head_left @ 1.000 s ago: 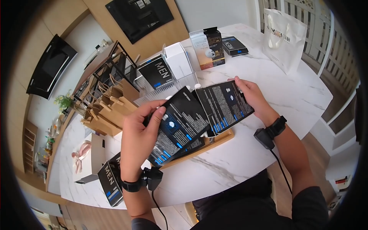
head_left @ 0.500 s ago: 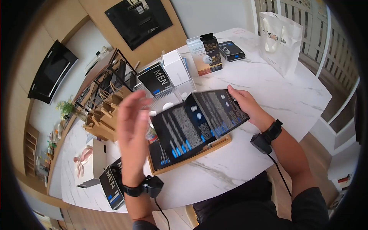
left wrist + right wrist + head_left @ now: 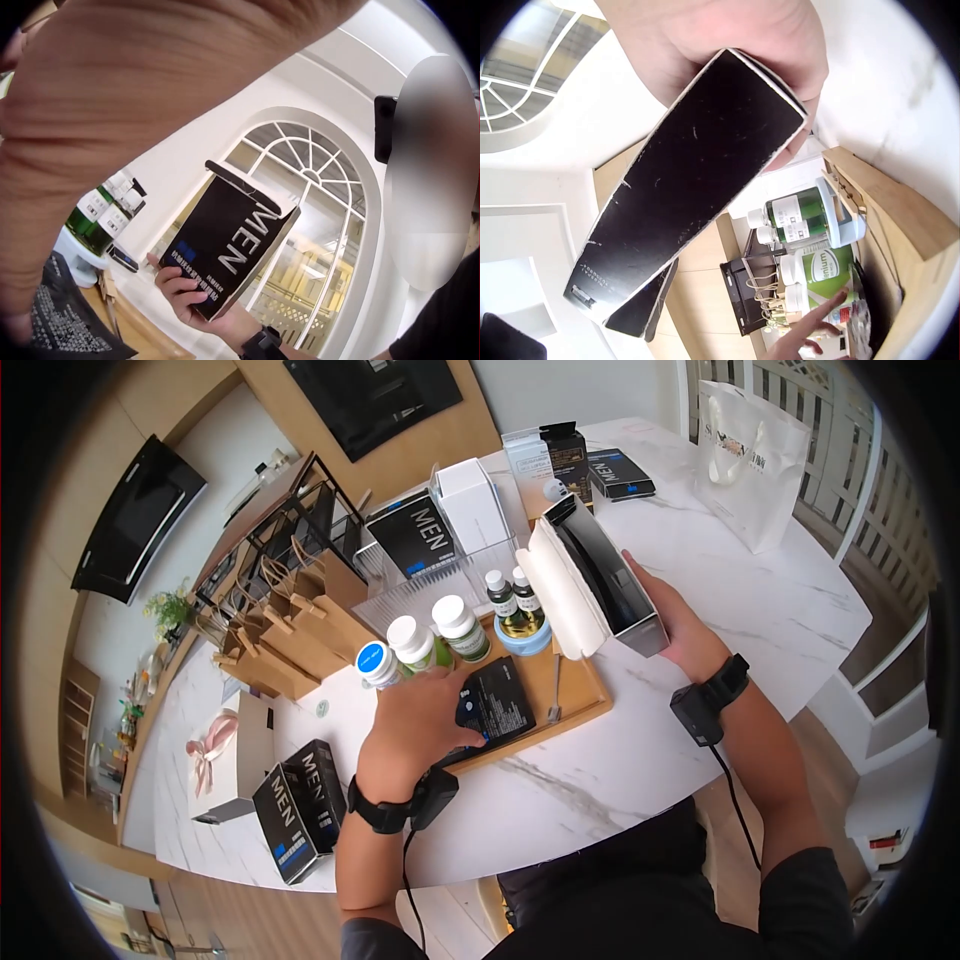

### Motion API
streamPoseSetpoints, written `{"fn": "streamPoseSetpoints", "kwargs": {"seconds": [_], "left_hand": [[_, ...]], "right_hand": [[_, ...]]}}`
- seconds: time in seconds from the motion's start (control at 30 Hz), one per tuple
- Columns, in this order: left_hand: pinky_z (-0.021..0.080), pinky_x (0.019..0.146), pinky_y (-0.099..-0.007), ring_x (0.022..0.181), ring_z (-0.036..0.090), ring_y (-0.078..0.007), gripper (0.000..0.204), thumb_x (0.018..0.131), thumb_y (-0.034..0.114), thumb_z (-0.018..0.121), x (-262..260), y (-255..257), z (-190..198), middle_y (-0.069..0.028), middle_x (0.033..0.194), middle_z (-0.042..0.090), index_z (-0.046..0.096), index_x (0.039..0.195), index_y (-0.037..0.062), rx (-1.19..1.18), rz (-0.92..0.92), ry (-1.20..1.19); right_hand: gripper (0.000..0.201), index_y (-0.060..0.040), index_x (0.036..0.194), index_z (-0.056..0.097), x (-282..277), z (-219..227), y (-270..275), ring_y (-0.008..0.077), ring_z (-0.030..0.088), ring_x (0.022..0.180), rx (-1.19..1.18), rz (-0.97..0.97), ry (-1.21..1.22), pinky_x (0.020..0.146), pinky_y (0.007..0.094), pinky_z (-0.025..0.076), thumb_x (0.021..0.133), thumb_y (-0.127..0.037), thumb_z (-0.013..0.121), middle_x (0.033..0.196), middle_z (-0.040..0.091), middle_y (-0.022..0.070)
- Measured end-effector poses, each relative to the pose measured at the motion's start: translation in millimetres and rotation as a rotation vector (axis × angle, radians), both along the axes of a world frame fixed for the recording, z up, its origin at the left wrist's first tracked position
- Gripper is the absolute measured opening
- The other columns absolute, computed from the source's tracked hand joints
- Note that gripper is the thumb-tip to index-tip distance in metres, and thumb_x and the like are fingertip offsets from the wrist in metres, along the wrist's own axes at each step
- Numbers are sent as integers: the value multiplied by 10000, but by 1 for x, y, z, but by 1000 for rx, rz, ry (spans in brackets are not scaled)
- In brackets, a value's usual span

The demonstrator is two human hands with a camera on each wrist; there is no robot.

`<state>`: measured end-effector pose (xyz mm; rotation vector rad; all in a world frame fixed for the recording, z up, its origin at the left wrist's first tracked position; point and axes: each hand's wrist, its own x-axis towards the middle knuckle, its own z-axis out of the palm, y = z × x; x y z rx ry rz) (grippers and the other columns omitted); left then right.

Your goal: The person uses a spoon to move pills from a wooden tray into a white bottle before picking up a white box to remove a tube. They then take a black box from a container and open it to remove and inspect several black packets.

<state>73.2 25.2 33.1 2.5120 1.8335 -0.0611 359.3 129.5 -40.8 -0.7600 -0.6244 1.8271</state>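
My left hand (image 3: 415,722) has dropped to black packet (image 3: 505,705) on tray (image 3: 582,685), fingers spread, contact unclear. My right hand (image 3: 680,622) grips open box (image 3: 650,635) farther right. Packet extends right from nearer left hand, long axis seemingly left-right.

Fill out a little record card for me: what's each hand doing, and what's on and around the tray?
Right hand: holding an opened black MEN box
Left hand: over a black packet; contact unclear
Tray: wooden, bearing the packet and a slim utensil
Near the tray: two green bottles in a pale blue holder; three lidded bottles
Person's left: brown paper bags, a ribboned white box
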Motion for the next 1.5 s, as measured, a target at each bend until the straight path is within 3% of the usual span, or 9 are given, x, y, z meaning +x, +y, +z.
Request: {"fn": "streamPoseSetpoints", "kwargs": {"seconds": [0.17, 0.47, 0.57, 0.67, 0.83, 0.97, 1.07, 1.2, 1.5], "left_hand": [[505, 816, -365, 1018, 634, -282, 760, 593, 345, 858, -1, 7, -16, -99, 1040, 665, 579, 1250, 84, -35, 44, 60], [487, 771, -376, 945, 628, -272, 591, 592, 280, 861, 9, 2, -15, -89, 944, 649, 603, 1063, 32, 68, 95, 194], [462, 800, -394, 901, 610, -296, 437, 656, 179, 814, -1, 5, -8, -112, 892, 644, 621, 1020, 34, 237, -41, 154], [448, 802, -416, 874, 589, -346, 304, 709, 85, 746, -10, 1, 20, -168, 887, 641, 659, 998, 45, 102, -118, -181], [501, 772, -268, 837, 628, -132, 197, 835, 34, 718, -60, -22, 56, -63, 920, 677, 631, 1005, -16, 141, -100, -727], [480, 854, -254, 903, 640, -129, 331, 813, -38, 710, -54, -36, 77, -81, 1015, 693, 602, 1125, -63, -102, -79, -1221], [477, 860, -234, 934, 611, -88, 491, 819, -71, 688, -30, -25, 66, -70, 1053, 690, 542, 1288, -65, -147, -35, -1250], [496, 724, -195, 818, 580, -30, 467, 858, 16, 702, -20, -15, 58, -7, 983, 678, 576, 1307, 16, -206, 78, -1068], [486, 745, -187, 819, 581, -27, 423, 894, 26, 667, -20, -10, 55, -11, 985, 690, 573, 1306, 3, -349, -1, -1123]], "right_hand": [[436, -37, 1069, 608, 2, -8, 6, 136, 672, 722, -22, 38, -28, 654, 284, 561, 961, -456, 561, 916, 681, 75], [458, -16, 1079, 607, 2, 0, 0, 123, 666, 724, 14, 34, -78, 657, 282, 558, 955, -455, 573, 933, 682, 69], [449, -14, 1077, 608, 3, -1, 1, 121, 667, 737, 16, 25, -70, 665, 284, 560, 956, -445, 577, 938, 682, 68], [440, -11, 1076, 608, 4, 0, 1, 120, 667, 745, 22, 13, -51, 673, 286, 562, 958, -434, 579, 942, 683, 71], [439, -8, 1064, 618, 3, 3, -2, 118, 668, 736, 51, -64, -74, 677, 282, 561, 964, -432, 568, 934, 688, 73], [466, -2, 1066, 634, -1, 5, -5, 95, 666, 736, 95, -72, -252, 675, 253, 551, 975, -449, 540, 924, 692, 60], [479, 3, 1071, 640, -7, 8, -10, 83, 663, 733, 105, -75, -355, 673, 237, 544, 979, -455, 529, 919, 694, 52], [480, 2, 1071, 648, -6, 7, -9, 79, 660, 717, 144, -63, -426, 669, 226, 534, 980, -454, 527, 909, 697, 42], [458, -4, 1046, 672, -11, 4, -11, 60, 649, 698, 195, 5, -569, 645, 203, 506, 983, -434, 530, 865, 701, 23]]}}
